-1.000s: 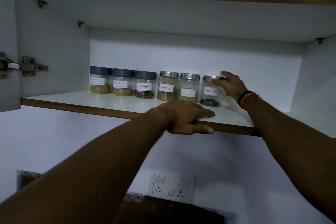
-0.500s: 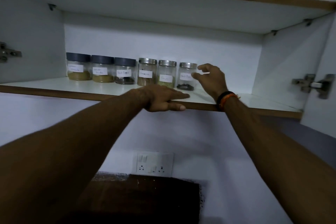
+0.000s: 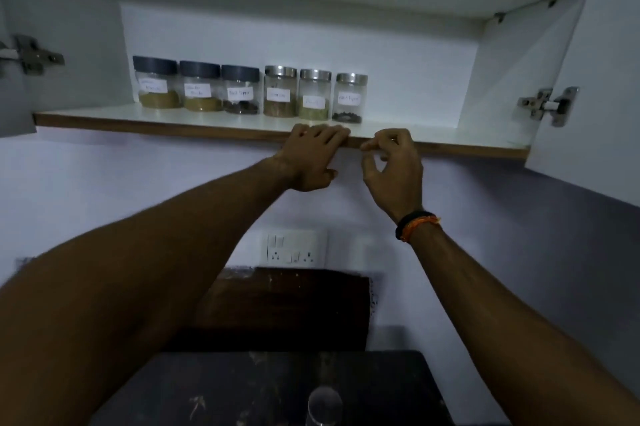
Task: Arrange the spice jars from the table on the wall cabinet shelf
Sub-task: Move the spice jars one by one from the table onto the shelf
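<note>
Head view: six clear spice jars [image 3: 249,93] line the white wall cabinet shelf [image 3: 104,113] toward its back edge. Left hand [image 3: 311,155] lies flat-fingered over the front edge; right hand [image 3: 391,166] hangs loosely curled, empty. Risk: a reach clips the end jar [image 3: 349,98], toppling it.

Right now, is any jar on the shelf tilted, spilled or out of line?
Nothing stands out. All six spice jars stand upright in one row on the shelf, lids on, with no spill visible. The left hand rests on the shelf edge; the right hand holds nothing.
</note>
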